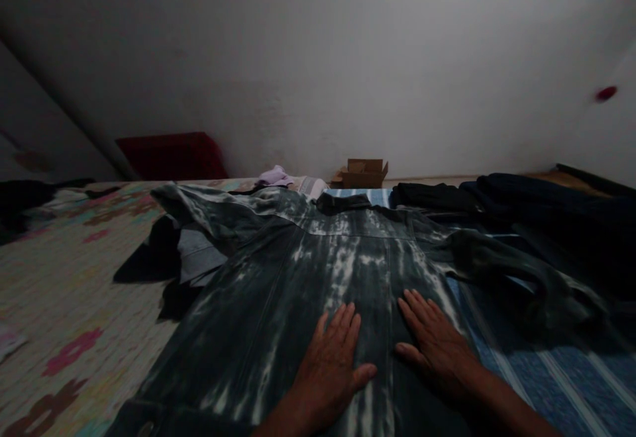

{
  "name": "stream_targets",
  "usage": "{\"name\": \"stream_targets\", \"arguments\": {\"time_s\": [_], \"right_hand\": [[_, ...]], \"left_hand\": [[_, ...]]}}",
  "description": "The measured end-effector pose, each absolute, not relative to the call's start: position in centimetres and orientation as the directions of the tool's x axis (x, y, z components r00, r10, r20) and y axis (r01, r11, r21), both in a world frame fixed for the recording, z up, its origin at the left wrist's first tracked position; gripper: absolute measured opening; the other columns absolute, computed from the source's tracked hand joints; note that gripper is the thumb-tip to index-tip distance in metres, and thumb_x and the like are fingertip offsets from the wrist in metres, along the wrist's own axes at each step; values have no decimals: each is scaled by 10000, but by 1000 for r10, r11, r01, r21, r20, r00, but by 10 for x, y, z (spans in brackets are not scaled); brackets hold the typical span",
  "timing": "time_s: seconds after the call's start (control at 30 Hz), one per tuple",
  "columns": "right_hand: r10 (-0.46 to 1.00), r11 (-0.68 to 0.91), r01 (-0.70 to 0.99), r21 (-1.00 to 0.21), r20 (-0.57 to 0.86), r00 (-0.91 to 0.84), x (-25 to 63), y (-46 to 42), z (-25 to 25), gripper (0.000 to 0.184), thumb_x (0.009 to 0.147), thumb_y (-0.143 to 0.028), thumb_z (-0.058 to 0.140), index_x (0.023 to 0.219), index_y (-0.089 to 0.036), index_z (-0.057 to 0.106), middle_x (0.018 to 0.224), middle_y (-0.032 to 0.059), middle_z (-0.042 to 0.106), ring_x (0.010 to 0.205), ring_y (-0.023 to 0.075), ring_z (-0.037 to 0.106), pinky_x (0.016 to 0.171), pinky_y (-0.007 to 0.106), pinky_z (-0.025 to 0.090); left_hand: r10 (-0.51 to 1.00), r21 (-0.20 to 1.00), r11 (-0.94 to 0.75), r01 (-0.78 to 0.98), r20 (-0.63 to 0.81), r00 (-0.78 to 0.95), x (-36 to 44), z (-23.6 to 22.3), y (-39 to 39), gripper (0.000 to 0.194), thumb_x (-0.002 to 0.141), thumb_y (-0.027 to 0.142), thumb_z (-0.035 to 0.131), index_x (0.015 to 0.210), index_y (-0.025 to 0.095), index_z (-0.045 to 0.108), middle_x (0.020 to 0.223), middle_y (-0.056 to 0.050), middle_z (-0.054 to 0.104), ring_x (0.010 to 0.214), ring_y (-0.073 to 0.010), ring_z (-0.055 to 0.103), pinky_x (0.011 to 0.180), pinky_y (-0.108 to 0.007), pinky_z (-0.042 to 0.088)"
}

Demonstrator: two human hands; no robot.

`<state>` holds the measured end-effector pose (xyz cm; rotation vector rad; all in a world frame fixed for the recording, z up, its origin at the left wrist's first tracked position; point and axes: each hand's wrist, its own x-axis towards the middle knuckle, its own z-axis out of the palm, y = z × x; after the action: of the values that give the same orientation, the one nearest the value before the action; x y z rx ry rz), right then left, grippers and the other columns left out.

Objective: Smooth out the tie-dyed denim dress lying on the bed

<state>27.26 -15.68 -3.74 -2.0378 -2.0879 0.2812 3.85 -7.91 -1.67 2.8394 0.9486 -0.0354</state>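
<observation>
A dark, bleach-streaked denim jacket lies spread back-side up on a bed, its collar toward the far wall and its sleeves out to both sides. My left hand rests flat on the jacket's lower back, fingers stretched out. My right hand lies flat right beside it, fingers apart, near the jacket's right edge. Neither hand holds anything. The room is dim.
A floral bedsheet covers the left of the bed, and a blue striped cloth the right. Dark clothes are piled at the back right, with more dark garments at the left. A cardboard box and a lilac cloth sit by the wall.
</observation>
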Motion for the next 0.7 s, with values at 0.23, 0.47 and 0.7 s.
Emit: {"name": "stream_targets", "arguments": {"time_s": [0.23, 0.47, 0.7], "right_hand": [[993, -121, 962, -243, -38, 115, 290, -152, -31, 771, 902, -635, 299, 1441, -84, 277, 1512, 154, 159, 1395, 275, 101, 1135, 470, 148], [998, 53, 942, -332, 55, -37, 259, -124, -25, 725, 922, -609, 278, 1446, -108, 281, 1512, 139, 175, 1396, 251, 121, 1133, 458, 161], [999, -35, 951, -306, -17, 31, 287, -87, -22, 792, 901, -650, 266, 1438, -68, 289, 1508, 175, 184, 1397, 272, 113, 1124, 460, 143]], "left_hand": [[615, 162, -759, 631, -142, 776, 40, -9, -81, 724, 889, 577, 394, 1461, 167, 228, 1530, -108, 129, 1410, -274, 103, 1134, -540, 137], [593, 171, -765, 621, -189, 783, 82, 24, -68, 739, 868, 569, 421, 1442, 124, 284, 1522, -140, 165, 1409, -295, 79, 1128, -558, 105], [622, 147, -759, 635, -126, 773, 103, -7, -41, 816, 869, 642, 333, 1455, 84, 225, 1531, -152, 115, 1411, -298, 59, 1126, -561, 123]]}}
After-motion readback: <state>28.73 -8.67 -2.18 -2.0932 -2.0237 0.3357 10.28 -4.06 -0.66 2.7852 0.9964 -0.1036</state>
